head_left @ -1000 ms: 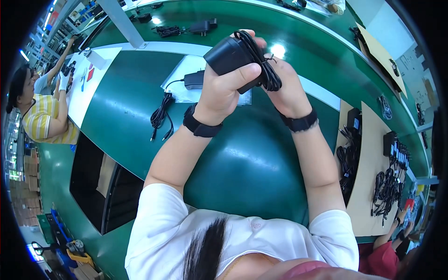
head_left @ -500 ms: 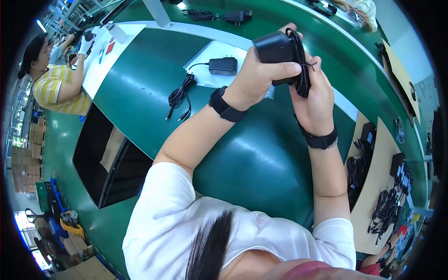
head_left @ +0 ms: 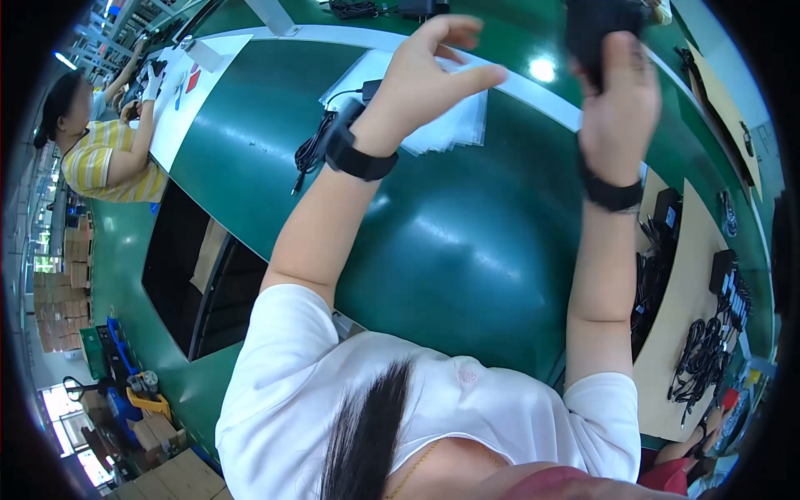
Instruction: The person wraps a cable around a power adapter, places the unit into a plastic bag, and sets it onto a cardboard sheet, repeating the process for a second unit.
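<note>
My right hand [head_left: 617,125] grips a black power adapter [head_left: 596,37] up at the top right, above the far side of the green bench; both are smeared by motion, and the adapter's cord cannot be made out. My left hand [head_left: 425,79] holds nothing, its thumb and fingers apart, over the clear plastic bags [head_left: 454,121]. Partly hidden behind my left hand and wrist, another black adapter [head_left: 371,90] lies on the bags. Its bundled cord [head_left: 310,150] rests on the green bench [head_left: 450,242] beside my left wristband. Both wrists wear black bands.
More adapters [head_left: 417,8] lie on the far green surface at the top. At right, cardboard dividers [head_left: 679,333] stand with black adapters and bundled cords [head_left: 700,358]. A worker in a yellow striped shirt [head_left: 108,162] is at a white table on the left, near a black bin [head_left: 179,258].
My hands have parted. The right one has carried the adapter up and to the right, while the left has let go of it and moved left.
</note>
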`<state>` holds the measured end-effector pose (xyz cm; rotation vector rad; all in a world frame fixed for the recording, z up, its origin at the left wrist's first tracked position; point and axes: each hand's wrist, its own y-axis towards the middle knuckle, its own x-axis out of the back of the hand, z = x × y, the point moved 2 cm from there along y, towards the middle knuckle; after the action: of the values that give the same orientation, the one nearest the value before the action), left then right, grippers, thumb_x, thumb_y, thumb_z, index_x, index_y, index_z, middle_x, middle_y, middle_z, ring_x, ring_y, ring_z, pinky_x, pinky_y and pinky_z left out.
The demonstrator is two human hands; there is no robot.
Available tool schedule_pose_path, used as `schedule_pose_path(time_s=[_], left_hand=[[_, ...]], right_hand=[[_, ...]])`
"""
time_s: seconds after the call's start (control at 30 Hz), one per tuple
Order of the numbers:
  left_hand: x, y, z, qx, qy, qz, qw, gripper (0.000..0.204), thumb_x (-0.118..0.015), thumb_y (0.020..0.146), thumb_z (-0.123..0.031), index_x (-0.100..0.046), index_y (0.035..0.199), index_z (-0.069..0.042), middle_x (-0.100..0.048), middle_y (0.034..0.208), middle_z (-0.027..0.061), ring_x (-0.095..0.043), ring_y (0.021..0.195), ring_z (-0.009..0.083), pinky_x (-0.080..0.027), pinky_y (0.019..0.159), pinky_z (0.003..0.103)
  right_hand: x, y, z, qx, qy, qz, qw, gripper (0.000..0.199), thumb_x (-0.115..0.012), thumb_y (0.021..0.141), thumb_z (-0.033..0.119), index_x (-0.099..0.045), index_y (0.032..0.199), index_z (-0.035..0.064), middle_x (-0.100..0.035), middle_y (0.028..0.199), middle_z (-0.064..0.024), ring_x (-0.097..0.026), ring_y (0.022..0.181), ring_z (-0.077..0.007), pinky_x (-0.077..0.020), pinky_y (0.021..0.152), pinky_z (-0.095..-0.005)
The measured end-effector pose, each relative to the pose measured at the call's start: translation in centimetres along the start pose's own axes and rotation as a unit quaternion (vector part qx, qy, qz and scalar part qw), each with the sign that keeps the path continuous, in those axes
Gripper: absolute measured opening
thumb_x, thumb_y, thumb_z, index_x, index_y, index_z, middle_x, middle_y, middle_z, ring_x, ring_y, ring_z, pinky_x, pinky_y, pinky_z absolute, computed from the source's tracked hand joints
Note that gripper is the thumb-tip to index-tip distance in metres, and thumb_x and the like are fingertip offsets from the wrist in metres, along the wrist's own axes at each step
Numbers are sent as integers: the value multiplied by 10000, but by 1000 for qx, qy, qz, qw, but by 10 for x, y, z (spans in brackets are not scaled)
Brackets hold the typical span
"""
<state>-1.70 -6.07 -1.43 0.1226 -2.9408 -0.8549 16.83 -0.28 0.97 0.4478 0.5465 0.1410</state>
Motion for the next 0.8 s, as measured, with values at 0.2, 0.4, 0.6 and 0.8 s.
schedule_pose_path(time_s=[0.2, 0.4, 0.6, 0.8], left_hand=[[-28, -24, 67, 65, 660, 120, 739, 227, -627, 690, -247, -640, 674, -21, -585, 715, 170, -585, 729, 302, -479, 638, 367], [16, -24, 76, 158, 670, 195, 698, 311, -529, 765, -264, -628, 626, -4, -577, 626, 215, -578, 625, 374, -442, 571, 446], [24, 9, 75, 252, 517, 191, 796, 214, -649, 690, -163, -569, 594, 10, -553, 548, 128, -539, 488, 237, -410, 474, 336], [42, 9, 62, 409, 329, 73, 848, 182, -690, 708, -130, -553, 665, -19, -445, 518, -10, -408, 416, 88, -336, 409, 200]], right_hand=[[35, 27, 51, 112, 20, -47, 992, 258, -524, 884, 245, -558, 1001, 17, -581, 915, -72, -555, 831, -187, -483, 741, -377], [21, 34, 31, 233, -64, 103, 965, 567, -642, 800, 269, -389, 1188, -58, -567, 1026, -110, -538, 905, -145, -443, 789, -266], [29, 22, 48, 187, 38, 32, 981, 585, -654, 796, 302, -388, 1180, -50, -554, 899, -40, -513, 719, -64, -450, 607, -209], [28, 23, 45, 184, 21, 17, 983, 613, -649, 800, 307, -367, 1202, -60, -550, 931, -49, -518, 760, -71, -458, 624, -222]])
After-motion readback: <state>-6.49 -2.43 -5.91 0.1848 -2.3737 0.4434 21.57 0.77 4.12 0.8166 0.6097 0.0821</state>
